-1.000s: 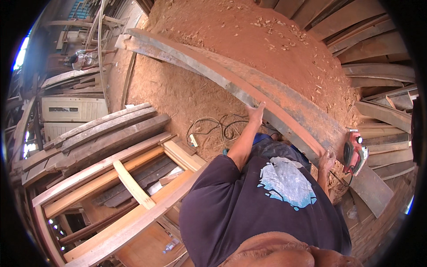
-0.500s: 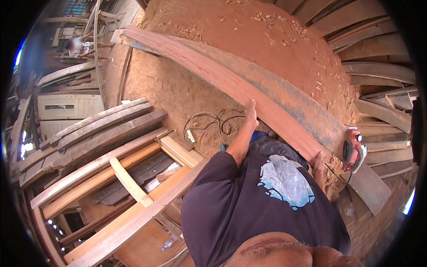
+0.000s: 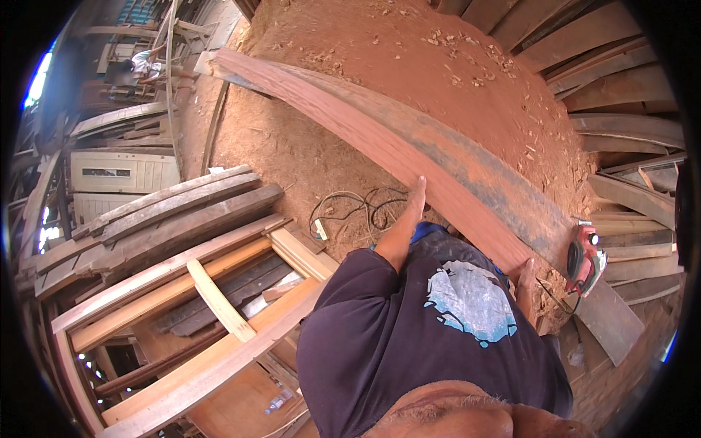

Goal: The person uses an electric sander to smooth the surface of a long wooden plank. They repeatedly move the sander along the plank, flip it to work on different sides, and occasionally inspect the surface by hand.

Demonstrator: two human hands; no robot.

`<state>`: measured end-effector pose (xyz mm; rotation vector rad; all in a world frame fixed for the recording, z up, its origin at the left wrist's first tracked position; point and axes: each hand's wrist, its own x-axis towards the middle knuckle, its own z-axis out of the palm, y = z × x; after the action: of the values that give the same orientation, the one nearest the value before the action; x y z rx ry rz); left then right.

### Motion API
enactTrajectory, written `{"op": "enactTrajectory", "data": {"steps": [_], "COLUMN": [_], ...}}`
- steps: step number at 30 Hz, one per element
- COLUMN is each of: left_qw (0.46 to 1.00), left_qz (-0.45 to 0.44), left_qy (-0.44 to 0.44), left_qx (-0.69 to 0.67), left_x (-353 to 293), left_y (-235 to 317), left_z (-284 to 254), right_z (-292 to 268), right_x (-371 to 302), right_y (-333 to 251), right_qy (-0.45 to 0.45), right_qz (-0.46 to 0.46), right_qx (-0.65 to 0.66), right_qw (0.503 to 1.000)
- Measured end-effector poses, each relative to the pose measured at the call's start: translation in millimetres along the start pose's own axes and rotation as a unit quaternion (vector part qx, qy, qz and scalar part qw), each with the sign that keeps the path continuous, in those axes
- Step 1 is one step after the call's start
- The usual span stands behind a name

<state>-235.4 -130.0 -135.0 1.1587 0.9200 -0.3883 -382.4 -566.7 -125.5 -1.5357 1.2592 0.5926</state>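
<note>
A long reddish-brown plank [image 3: 350, 135] lies slantwise before me, from far left to near right. Under it rests a wider weathered board [image 3: 504, 198], smeared with rust-coloured dust. My left hand [image 3: 416, 198] grips the plank's near edge around its middle, thumb on top and the other fingers mostly hidden. Closer to the right end, my right hand [image 3: 525, 279] grasps the same edge, its fingers partly out of sight below. A red electric planer [image 3: 583, 257] stands on the board, just right of the plank's end, with its cord trailing near my right hand.
Wooden frames [image 3: 219, 299] and stacked curved timbers [image 3: 190, 212] fill the left side. A dark cable [image 3: 339, 212] lies coiled on the dusty ground. More boards [image 3: 621, 131] lean at the right. Another person [image 3: 144, 67] is at the far left.
The whole view has shifted slightly, carrying the scene a little right and down. Both hands keep their hold on the plank, and the planer stays on the board.
</note>
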Motion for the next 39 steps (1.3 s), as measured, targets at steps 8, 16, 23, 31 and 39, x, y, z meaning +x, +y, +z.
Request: {"op": "enactTrajectory", "data": {"steps": [8, 16, 23, 31, 39], "left_qw": [0.998, 0.994, 0.998, 0.987, 0.992], "left_qz": [-0.039, -0.009, -0.024, -0.017, -0.031], "left_qy": [-0.034, -0.068, 0.029, -0.096, -0.064], "left_qx": [0.019, -0.089, -0.042, -0.129, -0.106], "left_x": [-16.3, -9.6, 12.0, 8.8, 3.1], "left_y": [14.2, 4.5, -7.6, -11.0, -11.3], "left_z": [-6.2, -4.8, -23.3, -40.8, -39.7], "right_z": [-0.3, -3.5, -6.1, -7.7, -9.3], "right_x": [0.5, -1.1, -7.9, -7.6, -10.4], "right_y": [-0.3, 2.7, 1.8, 2.0, 2.4], "right_qy": [0.004, 0.019, 0.022, 0.029, 0.027], "right_qz": [-0.011, -0.025, -0.041, -0.045, -0.047], "right_qx": [-0.055, -0.108, -0.147, -0.17, -0.189], "right_qw": [0.998, 0.994, 0.988, 0.984, 0.98]}}
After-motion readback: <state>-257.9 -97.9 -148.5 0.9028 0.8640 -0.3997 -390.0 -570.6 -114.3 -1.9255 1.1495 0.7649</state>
